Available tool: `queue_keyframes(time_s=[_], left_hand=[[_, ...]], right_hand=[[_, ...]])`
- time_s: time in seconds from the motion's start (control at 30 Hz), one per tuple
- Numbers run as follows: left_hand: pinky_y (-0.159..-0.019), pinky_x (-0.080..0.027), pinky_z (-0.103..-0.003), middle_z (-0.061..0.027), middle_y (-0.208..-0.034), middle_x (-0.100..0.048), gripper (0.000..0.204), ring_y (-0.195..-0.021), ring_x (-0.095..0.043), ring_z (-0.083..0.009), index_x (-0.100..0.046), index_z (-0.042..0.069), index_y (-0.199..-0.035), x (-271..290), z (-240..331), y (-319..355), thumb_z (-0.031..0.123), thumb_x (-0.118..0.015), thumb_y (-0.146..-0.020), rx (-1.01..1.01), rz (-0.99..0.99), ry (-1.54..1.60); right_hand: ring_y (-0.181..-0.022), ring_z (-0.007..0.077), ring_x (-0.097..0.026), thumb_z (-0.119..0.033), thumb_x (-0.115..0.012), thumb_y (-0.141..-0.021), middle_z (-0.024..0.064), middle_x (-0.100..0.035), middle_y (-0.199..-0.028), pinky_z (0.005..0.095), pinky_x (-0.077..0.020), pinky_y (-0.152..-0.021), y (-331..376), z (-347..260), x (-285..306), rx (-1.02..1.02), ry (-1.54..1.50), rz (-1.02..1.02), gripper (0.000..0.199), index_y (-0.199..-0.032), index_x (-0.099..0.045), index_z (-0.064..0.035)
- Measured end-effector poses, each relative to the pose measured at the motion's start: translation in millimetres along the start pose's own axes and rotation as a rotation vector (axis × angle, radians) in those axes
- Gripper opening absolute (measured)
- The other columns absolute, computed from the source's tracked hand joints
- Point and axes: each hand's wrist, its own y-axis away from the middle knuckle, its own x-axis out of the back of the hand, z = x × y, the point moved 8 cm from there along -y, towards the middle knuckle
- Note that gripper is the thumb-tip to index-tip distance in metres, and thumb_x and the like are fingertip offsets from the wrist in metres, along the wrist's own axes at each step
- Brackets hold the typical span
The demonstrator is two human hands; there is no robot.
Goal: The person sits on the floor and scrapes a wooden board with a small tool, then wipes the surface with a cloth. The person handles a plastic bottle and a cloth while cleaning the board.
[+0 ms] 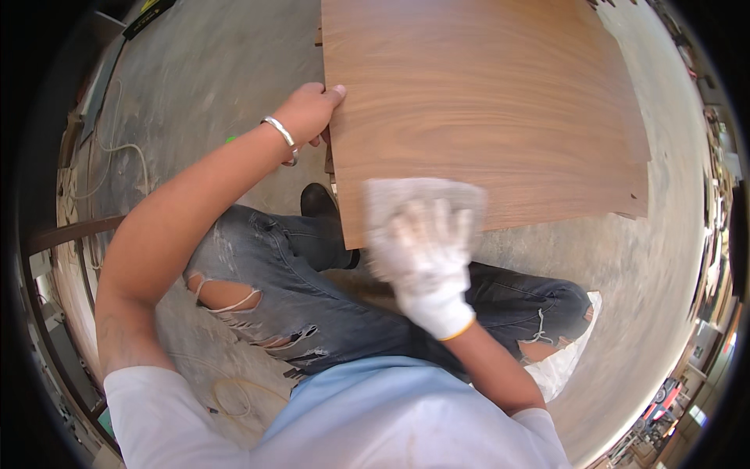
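A large brown wood-grain panel [484,117] lies in front of me, raised above the floor. My left hand [311,113] is bare, with a silver bangle on the wrist. It is closed on the panel's left edge, thumb on top and the other fingers partly hidden below. In a white knit glove with a yellow cuff edge, my right hand [426,242] holds a greyish-white cloth [383,199] against the panel's near left corner. Motion blurs both hand and cloth; the gloved fingers look spread over it, and the thumb is hard to make out.
My bent legs in torn dark jeans [289,281] are close to the panel's near edge. A dark boot [318,202] stands by its left side. Pale hoses [125,147] lie on the concrete floor [211,70] at left. Tools and clutter [664,399] line the right rim.
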Motion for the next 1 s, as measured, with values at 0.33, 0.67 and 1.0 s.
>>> queue_keyframes(time_s=[0.33,0.67,1.0], left_hand=[[-0.05,-0.046,-0.03,-0.0078,-0.078,-0.07,0.038,-0.059,-0.065,-0.0166,-0.062,0.004,-0.095,13,-8,-19,0.038,-0.051,-0.109,-0.053,-0.07,-0.07],[-0.051,-0.053,-0.032,-0.0153,-0.074,-0.074,0.032,-0.057,-0.07,-0.0223,-0.062,-0.001,-0.096,-58,-10,66,0.025,-0.048,-0.108,0.264,-0.609,-0.284],[-0.058,-0.053,-0.032,-0.0123,-0.077,-0.072,0.026,-0.065,-0.07,-0.0193,-0.068,-0.002,-0.095,61,39,-26,0.023,-0.061,-0.098,-0.213,0.182,-0.289]], right_hand=[[-0.139,0.0414,-0.044,-0.022,-0.058,-0.083,0.0187,-0.064,-0.127,0.0622,-0.0303,-0.118,-39,-81,-40,0.294,-0.028,0.021,0.043,-0.114,-0.072,0.0046],[-0.121,0.0373,-0.049,-0.029,-0.073,-0.066,0.0102,-0.065,-0.112,0.0483,-0.0431,-0.105,52,-25,34,0.247,-0.111,-0.166,0.046,-0.105,-0.074,-0.0038],[-0.133,0.0396,-0.046,-0.017,-0.076,-0.059,0.0103,-0.062,-0.116,0.0695,-0.0293,-0.117,131,46,98,-0.151,0.223,-0.129,0.058,-0.116,-0.073,-0.0049]])
